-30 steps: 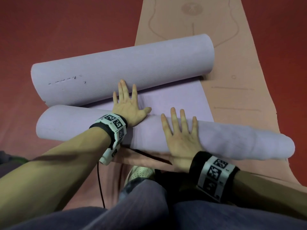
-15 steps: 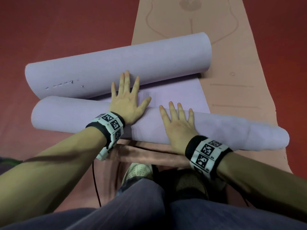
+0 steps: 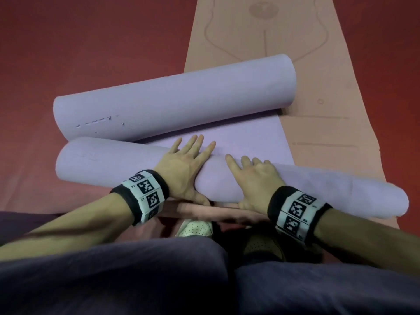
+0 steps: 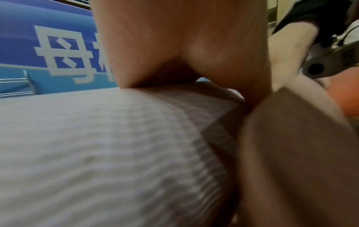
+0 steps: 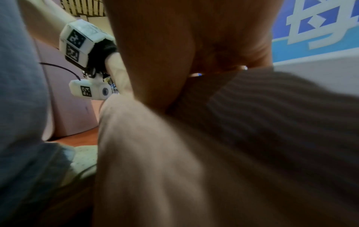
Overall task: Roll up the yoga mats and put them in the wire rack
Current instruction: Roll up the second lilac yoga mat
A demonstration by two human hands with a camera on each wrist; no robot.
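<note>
Two yoga mats are seen on the red floor: one lilac mat and one pinkish-tan mat laid flat beneath it and reaching away from the person. The lilac mat is curled into two rolls joined by a short flat strip: a far roll lying slantwise, and a near roll just in front of the knees. Two hands are laid on the near roll. The left hand is draped over its top with four fingers spread and nearly straight, the tips reaching the flat strip, and the thumb tucked under the near side. The right hand is cupped over the roll with fingers bent round its curve and the thumb low on the near side. Two marker wristbands are worn, one on each wrist. One pale perforated shoe is visible between the arms. No wire rack is shown in any view.
</note>
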